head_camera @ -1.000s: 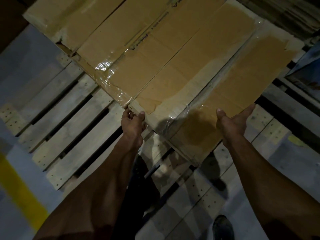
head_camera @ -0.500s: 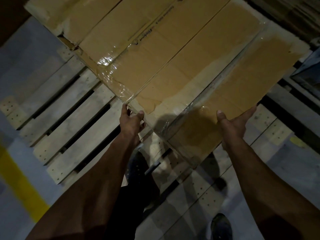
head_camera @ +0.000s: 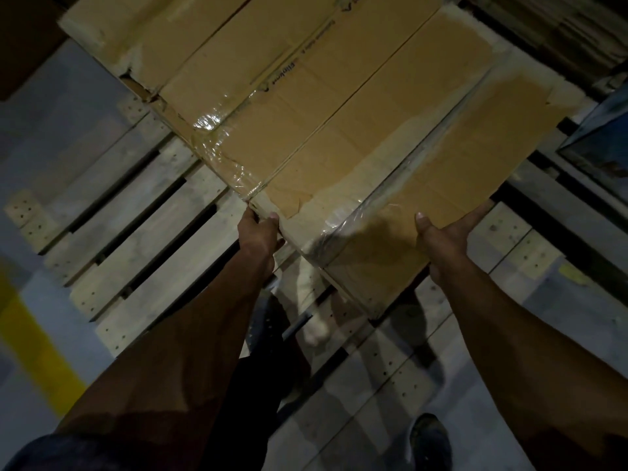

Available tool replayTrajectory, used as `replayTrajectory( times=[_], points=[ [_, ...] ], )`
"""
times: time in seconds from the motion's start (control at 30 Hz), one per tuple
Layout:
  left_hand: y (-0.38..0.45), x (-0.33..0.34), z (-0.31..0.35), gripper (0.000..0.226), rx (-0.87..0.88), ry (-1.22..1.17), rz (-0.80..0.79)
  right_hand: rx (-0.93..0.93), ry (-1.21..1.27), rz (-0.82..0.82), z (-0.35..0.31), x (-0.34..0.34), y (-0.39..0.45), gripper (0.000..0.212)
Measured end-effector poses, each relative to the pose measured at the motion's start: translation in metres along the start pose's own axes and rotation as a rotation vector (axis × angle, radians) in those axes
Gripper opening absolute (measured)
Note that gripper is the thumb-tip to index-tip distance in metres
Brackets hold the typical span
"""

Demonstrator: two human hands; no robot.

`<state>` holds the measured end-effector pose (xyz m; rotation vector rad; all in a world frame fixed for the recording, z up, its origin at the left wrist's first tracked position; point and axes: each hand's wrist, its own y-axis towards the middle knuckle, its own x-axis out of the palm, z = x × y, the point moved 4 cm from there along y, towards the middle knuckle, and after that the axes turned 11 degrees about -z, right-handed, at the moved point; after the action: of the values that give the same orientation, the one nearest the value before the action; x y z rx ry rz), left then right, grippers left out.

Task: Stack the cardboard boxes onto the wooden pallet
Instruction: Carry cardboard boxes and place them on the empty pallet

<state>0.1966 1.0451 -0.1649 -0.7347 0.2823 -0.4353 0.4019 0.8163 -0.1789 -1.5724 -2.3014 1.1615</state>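
A large flattened cardboard box (head_camera: 390, 141), brown with strips of clear tape, lies at an angle over the wooden pallet (head_camera: 142, 239). My left hand (head_camera: 260, 231) grips its near left corner, thumb on top. My right hand (head_camera: 445, 239) holds the near right edge, fingers under the board and thumb above. More flattened cardboard (head_camera: 238, 45) lies under and beyond it, towards the upper left. The pallet's pale slats show bare at the left and below the box.
Grey floor with a yellow painted line (head_camera: 37, 348) runs along the left. My shoe (head_camera: 430, 443) stands on the floor at the bottom right. A dark blue object (head_camera: 601, 144) sits at the right edge, and dark stacked material fills the top right.
Both hands keep their hold on the box. The box and my hands have shifted slightly up and away, with the view following.
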Motion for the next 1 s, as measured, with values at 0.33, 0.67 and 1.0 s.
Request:
replayTrajectory(
  times=[0.33, 0.67, 1.0],
  points=[
    [-0.142, 0.011, -0.003, 0.047, 0.012, 0.747, -0.031, 0.016, -0.259, -0.289, 0.003, -0.076, -0.116, 0.060],
    [-0.375, 0.038, 0.001, 0.042, 0.270, 1.467, -0.083, -0.192, -0.621, -0.379, 0.014, -0.226, -0.290, 0.048],
    [-0.535, 0.052, -0.007, 0.047, 0.483, 1.289, -0.184, -0.222, -0.630, -0.315, 0.013, -0.322, -0.404, 0.046]
  ],
)
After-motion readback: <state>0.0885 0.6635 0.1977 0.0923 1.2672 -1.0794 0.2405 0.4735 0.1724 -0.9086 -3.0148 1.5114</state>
